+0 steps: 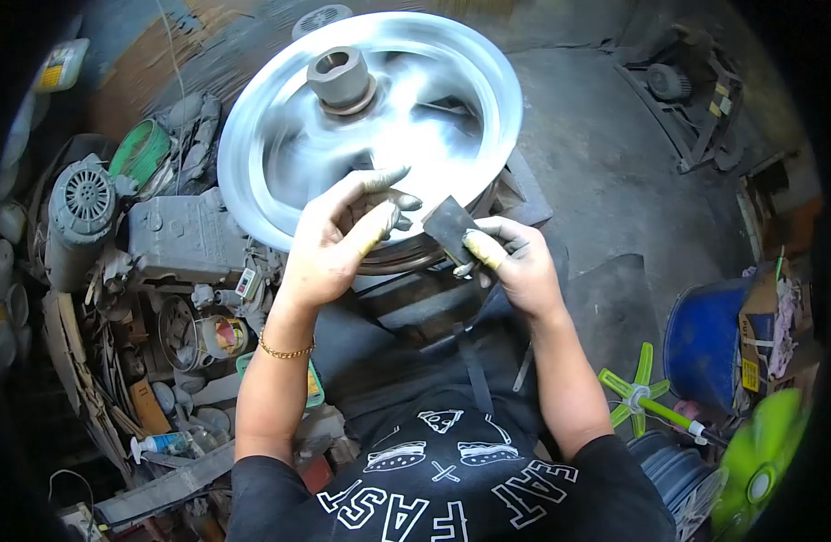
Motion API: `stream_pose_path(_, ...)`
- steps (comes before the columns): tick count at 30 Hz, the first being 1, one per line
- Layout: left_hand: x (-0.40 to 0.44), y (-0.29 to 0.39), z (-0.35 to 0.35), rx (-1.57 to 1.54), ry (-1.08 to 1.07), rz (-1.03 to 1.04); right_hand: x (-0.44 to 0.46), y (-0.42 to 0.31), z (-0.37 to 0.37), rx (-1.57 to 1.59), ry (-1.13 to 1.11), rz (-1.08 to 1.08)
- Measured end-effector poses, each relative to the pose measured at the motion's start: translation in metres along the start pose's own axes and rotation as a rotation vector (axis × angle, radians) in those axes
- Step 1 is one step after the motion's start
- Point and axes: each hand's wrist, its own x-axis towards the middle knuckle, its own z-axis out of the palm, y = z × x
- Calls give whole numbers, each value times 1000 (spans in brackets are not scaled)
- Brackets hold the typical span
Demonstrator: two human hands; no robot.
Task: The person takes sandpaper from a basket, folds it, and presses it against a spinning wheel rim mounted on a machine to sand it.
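A shiny metal wheel rim point(253, 194), its spokes blurred, lies before me at the top centre, with a grey cylindrical hub piece point(338, 79) standing on it. My left hand point(352, 221) is raised in front of the rim's near edge, fingers apart and curved, with nothing seen in it. To its right, my right hand point(510, 257) pinches a dark flat rectangular piece point(450, 226) between thumb and fingers. The piece is tilted and overlaps the rim's lower right edge in view. Both hands have grey and yellow stains on the fingertips.
On the left are a dusty motor point(83, 203), a grey metal box point(185, 242) and a green basket point(140, 152). A blue drum point(704, 334), a green fan point(759, 479) and a green star-shaped base point(638, 396) stand at right. A motor frame point(695, 135) is at upper right.
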Motion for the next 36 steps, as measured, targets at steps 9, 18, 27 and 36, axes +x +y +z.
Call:
stream_pose_path(9,15,-25,6,573,5,28,22,46,53,106,95,-153)
stream_pose_path(18,33,-37,21,907,-90,310,18,65,53,-93,307,-113)
stream_pose_path(27,39,-44,19,866,-100,259,23,73,47,96,228,-87)
stream_pose_path(36,45,-48,23,889,-84,266,26,69,40,95,256,-123)
